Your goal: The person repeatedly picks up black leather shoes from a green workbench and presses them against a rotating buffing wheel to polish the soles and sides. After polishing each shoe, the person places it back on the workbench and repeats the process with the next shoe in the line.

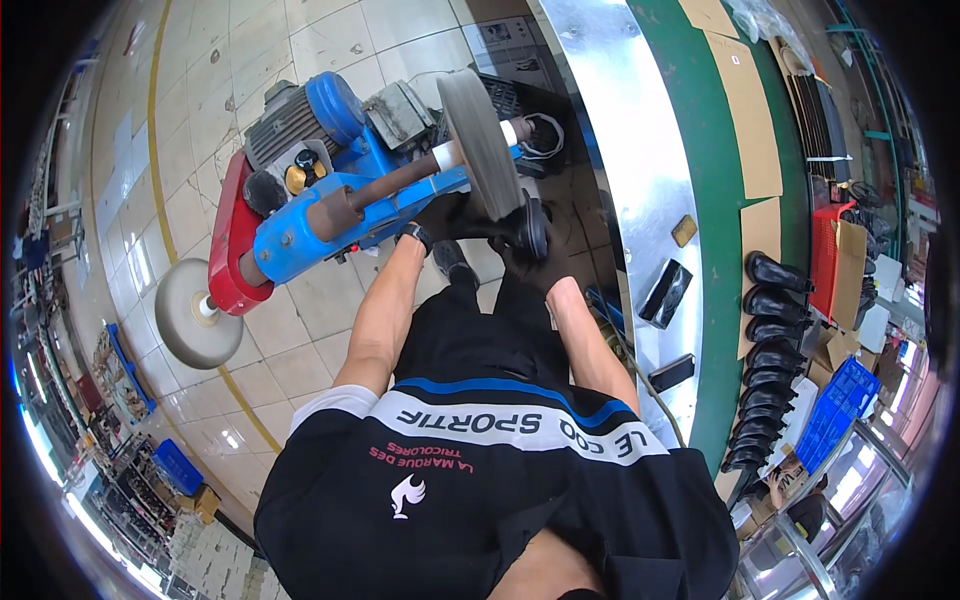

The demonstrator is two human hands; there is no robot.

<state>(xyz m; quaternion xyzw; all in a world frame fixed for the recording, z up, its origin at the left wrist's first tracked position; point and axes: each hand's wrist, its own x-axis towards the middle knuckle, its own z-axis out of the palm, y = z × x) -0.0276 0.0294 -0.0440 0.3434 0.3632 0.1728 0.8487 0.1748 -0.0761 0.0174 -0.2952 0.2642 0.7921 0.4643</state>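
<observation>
Head view — both gloved hands, left hand (pixel 425 222) and right hand (pixel 540 262), closed around a glossy black leather shoe (pixel 528 226), pressing it against the grey round buffing wheel (pixel 480 140) of the blue-and-red polishing machine (pixel 300 190) so it stays steady.

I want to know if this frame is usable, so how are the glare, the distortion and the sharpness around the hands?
Head view: strong fisheye bending, so the metal bench edge curves; bright glare on that metal and on the floor tiles; dark vignette at the corners; the gloved left hand and right hand on the black shoe are dark and low in detail; the buffing wheel looks slightly soft.
</observation>
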